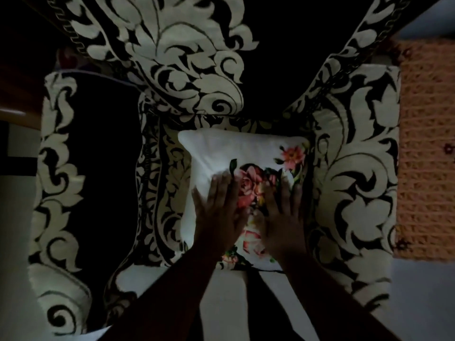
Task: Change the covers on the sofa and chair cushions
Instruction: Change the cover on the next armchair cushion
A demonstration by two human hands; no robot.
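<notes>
Your cushion (242,168), white with red roses, lies on the seat of the black-and-cream patterned armchair (354,168), at picture centre; your left hand (219,212) presses it flat at 7 o'clock from the rose print, fingers straight; your right hand (283,212) presses likewise at 5 o'clock; an orange woven cloth (426,153) lies at 3 o'clock.
</notes>
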